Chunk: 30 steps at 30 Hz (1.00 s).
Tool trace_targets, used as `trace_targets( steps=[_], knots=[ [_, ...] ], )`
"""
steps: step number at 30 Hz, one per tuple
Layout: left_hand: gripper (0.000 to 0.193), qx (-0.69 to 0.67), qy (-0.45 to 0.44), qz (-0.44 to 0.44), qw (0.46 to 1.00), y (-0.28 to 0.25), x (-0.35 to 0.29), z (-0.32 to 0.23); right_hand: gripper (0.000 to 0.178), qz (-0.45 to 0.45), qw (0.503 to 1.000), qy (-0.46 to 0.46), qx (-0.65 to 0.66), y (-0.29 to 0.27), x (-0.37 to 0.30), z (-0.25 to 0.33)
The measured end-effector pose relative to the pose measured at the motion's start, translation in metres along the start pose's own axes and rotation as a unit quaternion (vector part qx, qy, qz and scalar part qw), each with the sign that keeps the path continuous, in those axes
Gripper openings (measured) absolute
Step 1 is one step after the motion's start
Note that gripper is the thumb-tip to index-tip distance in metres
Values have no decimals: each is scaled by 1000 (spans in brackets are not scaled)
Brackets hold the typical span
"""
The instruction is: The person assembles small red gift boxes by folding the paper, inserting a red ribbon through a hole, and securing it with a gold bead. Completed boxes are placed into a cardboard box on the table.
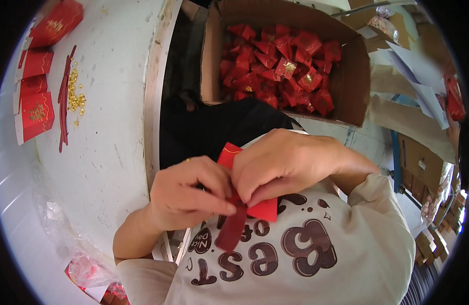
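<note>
In front of my chest, both hands meet over a small red paper box (265,209), whose corners stick out above and below my fingers. A dark red ribbon (231,231) crosses it and hangs down with its end loose. My left hand (189,193) pinches the ribbon between thumb and fingers. Bent over the box, my right hand (288,162) is closed with its fingertips pressed together where ribbon and paper meet. The fingers hide the exact crossing of the ribbon.
On the white table (112,127) to my left lie flat red printed paper pieces (37,116), dark red ribbons (65,104) and small gold beads (76,99). Ahead, a cardboard carton (210,56) holds many folded red boxes (285,68). More cartons (420,162) stand at the right.
</note>
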<state>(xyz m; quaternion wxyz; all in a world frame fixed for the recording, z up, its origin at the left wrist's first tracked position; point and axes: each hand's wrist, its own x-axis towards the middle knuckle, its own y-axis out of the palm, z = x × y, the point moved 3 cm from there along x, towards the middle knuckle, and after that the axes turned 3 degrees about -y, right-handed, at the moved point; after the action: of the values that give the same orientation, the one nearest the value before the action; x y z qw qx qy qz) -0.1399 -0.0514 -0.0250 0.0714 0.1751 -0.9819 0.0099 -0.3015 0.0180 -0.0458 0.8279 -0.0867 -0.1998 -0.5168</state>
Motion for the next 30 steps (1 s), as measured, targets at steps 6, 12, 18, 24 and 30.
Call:
trace_targets(
  steps=[6, 12, 18, 24, 30],
  knots=[
    [10, -50, -145, -228, 961, -20, 0, 10, 67, -166, 972, 115, 118, -14, -32, -16],
    [14, -155, -234, -293, 914, -27, 3, 18, 65, -216, 941, 236, 113, 8, -26, -25],
    [25, -36, -103, -212, 971, -45, 17, -6, 62, -213, 908, 243, 266, -1, -32, -28],
    [37, 216, -32, -11, 976, -40, 43, -49, 64, -173, 912, 188, 321, -16, -41, -22],
    [43, 357, 45, 46, 932, -26, 71, -110, 76, -199, 933, 95, 285, -13, -33, -4]
  ],
)
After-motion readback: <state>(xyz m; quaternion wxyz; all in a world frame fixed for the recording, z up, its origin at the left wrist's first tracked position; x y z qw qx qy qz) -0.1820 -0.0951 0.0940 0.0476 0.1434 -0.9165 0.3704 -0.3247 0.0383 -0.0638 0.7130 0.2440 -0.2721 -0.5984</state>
